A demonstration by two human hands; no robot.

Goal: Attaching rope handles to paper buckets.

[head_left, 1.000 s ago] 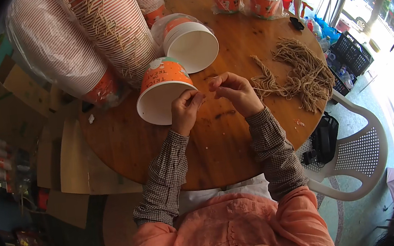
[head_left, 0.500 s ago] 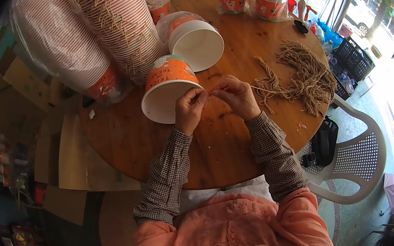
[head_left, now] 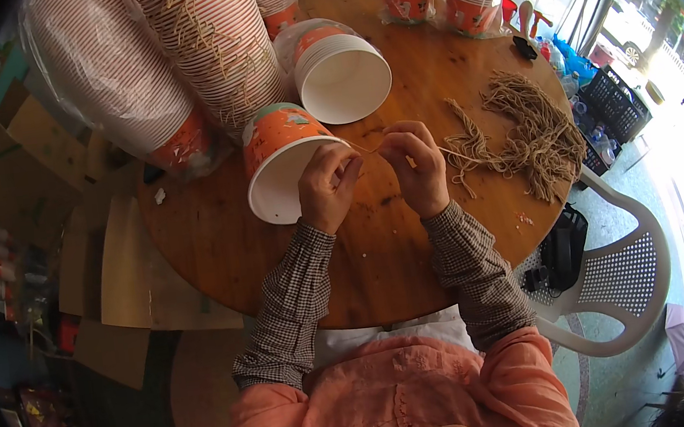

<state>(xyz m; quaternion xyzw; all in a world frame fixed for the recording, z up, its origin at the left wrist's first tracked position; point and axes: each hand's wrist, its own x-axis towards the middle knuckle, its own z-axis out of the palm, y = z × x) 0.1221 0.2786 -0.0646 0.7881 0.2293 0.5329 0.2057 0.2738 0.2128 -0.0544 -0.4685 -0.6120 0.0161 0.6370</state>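
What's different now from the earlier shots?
The right hand has eased rightward from the left hand; their fingertips met half a second ago, and now a thin strand shows between them. The near bucket has rolled, turning its lettering out of view. I can't see anything newly grasped or released. The twine pile, nested buckets and tall stack look unchanged.

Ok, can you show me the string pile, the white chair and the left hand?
String pile (head_left: 549, 143), head view: its tangled middle.
White chair (head_left: 621, 273), head view: its holey backrest.
Left hand (head_left: 327, 190), head view: its middle.
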